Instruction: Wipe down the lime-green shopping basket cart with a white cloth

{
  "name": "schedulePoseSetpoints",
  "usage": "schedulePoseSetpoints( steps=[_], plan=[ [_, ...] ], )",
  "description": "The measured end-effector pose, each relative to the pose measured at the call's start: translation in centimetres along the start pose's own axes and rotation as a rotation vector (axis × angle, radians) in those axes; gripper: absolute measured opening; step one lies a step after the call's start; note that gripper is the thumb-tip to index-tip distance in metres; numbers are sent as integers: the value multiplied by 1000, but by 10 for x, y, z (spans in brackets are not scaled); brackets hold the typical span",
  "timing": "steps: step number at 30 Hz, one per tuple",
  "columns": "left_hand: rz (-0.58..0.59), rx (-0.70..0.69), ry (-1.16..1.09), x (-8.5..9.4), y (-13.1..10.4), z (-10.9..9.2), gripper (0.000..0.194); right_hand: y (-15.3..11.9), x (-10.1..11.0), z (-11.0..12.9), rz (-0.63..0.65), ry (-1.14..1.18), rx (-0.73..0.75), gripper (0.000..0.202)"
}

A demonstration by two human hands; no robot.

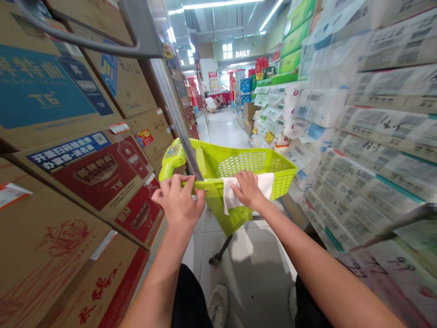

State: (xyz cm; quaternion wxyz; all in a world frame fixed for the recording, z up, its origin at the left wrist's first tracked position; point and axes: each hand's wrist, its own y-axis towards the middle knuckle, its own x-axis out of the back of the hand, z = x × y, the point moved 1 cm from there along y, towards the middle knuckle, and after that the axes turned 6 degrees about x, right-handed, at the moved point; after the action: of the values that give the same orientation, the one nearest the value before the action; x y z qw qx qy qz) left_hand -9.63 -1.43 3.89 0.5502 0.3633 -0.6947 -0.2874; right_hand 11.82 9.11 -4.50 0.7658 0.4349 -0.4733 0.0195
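Note:
A lime-green shopping cart [235,155] with perforated sides stands sideways before me in the aisle. Its rounded handle end [170,159] points left. My left hand [182,198] grips the cart's near rim by that handle, fingers bent over the edge. Farther along the same rim, my right hand [249,189] presses a white cloth [266,182] against the green plastic, its fingers curled over the top. The cloth hangs down the outside of the basket. A metal pole [177,114] rises at the cart's left end, up to a grey frame [143,32].
Stacked cardboard boxes [95,173] line the left side. Packs of tissue paper [382,150] are piled high on the right. The tiled aisle [220,120] runs ahead to a person [212,104] crouching far off. My shoe [218,303] is below the cart.

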Motion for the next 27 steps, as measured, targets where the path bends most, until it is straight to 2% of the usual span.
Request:
schedulePoseSetpoints(
  steps=[4, 9, 11, 13, 16, 18, 22, 25, 27],
  plan=[
    [-79, -142, -91, 5, -3, -8, 25, 5, 5, -14, -12, 23, 0, 46],
    [-204, -223, -574, 9, -12, -16, 26, 9, 13, -45, -20, 200, 77, 47],
    [-252, -250, -624, 6, -13, -15, 27, 7, 20, -54, -59, 235, 91, 48],
    [-290, -233, -594, -3, -11, -9, 31, 5, 29, -59, -151, 243, 55, 47],
    [-263, -131, -538, -20, -6, 5, 47, 2, 47, -59, -335, 289, -87, 46],
    [-203, -67, -514, -31, -3, 13, 56, 4, 57, -56, -445, 385, -261, 48],
    [-60, -33, -502, -44, -1, 14, 55, 12, 68, -39, -612, 812, -653, 43],
    [-45, -54, -478, -46, -3, 5, 55, 20, 76, -17, -691, 1171, -753, 37],
    [-49, -87, -453, -45, -5, -3, 54, 24, 83, -5, -656, 1364, -742, 35]
  ],
)
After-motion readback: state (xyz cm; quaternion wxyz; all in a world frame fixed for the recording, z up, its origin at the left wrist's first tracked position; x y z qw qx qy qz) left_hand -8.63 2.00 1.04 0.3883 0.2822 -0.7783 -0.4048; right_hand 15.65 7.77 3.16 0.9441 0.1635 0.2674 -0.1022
